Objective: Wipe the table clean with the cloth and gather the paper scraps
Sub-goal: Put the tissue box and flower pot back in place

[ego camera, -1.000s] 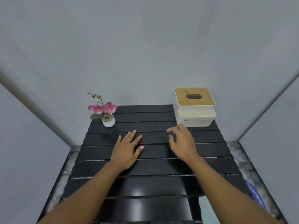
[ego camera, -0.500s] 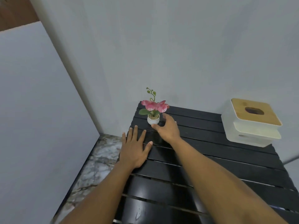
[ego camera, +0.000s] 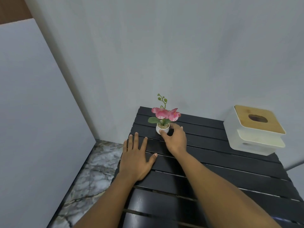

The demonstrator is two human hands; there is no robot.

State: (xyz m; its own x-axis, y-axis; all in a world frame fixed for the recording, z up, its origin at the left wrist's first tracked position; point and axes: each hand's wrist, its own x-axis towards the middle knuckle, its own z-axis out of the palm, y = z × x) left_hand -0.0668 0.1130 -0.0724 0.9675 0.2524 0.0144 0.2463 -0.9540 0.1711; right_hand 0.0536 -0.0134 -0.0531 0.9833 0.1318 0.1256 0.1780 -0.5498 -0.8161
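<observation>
In the head view, the left hand [ego camera: 136, 159] is laid flat with fingers spread on the black slatted tabletop [ego camera: 213, 163], while the small white flower pot [ego camera: 162, 128] near the far left corner is touched by the half-curled right hand [ego camera: 175, 139], and a tissue box [ego camera: 254, 129] is seen at far right.

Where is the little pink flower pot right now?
In the head view, the flower pot stands at the table's far left corner by the wall, with the right hand curled around it and the tissue box off to the right.
</observation>
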